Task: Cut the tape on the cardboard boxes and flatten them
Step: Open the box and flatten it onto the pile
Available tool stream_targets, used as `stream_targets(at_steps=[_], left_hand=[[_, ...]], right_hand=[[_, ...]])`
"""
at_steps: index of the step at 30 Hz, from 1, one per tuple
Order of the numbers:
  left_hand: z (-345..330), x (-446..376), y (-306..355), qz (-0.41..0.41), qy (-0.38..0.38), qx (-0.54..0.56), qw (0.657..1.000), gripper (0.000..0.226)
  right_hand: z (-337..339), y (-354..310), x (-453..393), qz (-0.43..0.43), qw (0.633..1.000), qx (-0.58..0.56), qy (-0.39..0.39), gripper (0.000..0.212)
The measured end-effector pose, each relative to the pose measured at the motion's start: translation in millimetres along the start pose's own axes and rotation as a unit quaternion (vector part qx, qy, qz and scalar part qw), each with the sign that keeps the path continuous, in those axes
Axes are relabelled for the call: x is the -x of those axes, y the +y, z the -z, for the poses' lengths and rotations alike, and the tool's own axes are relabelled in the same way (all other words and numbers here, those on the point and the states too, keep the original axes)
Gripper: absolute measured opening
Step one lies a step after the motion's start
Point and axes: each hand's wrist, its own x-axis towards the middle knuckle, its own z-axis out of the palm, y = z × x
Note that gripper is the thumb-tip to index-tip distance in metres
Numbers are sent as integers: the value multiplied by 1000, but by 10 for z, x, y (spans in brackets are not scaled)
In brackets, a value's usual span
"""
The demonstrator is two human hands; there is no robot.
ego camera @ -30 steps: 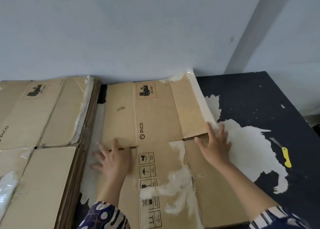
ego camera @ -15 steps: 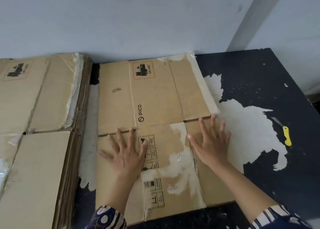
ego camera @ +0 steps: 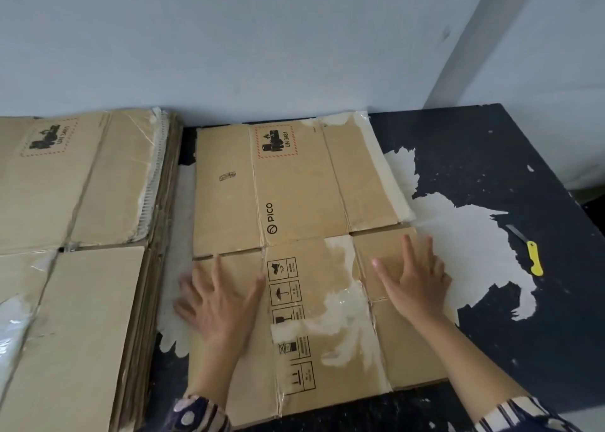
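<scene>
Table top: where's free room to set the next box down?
Free: the dark table right of the flattened box, near of the yellow knife; also the far right corner behind the knife. Crowded: left, where the cardboard stack leaves only a narrow gap; both hands press the middle box.

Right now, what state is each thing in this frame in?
Brown PICO cardboard box: flattened on the dark table, tape remnants on it.
Stack of flattened brown cardboard: lying flat beside it.
Yellow-handled utility knife: blade out, lying untouched.
Left hand: open, fingers spread, pressing the box.
Right hand: open, pressing the box.
</scene>
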Motion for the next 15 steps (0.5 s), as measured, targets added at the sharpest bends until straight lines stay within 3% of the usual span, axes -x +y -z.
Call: stream_targets(at_steps=[4, 8, 10, 15], left_hand=[[201, -221, 36, 3, 8, 53, 999, 109], [424, -445, 72, 46, -21, 120, 992, 99], [487, -505, 56, 29, -34, 118, 992, 89], [631, -402, 117, -7, 15, 126, 992, 82]], right_hand=[[138, -77, -268, 19, 999, -49, 7, 82], [282, -58, -422, -6, 989, -140, -40, 88], [343, -45, -456, 0, 987, -151, -53, 88], [519, -120, -379, 18, 985, -171, -11, 76]])
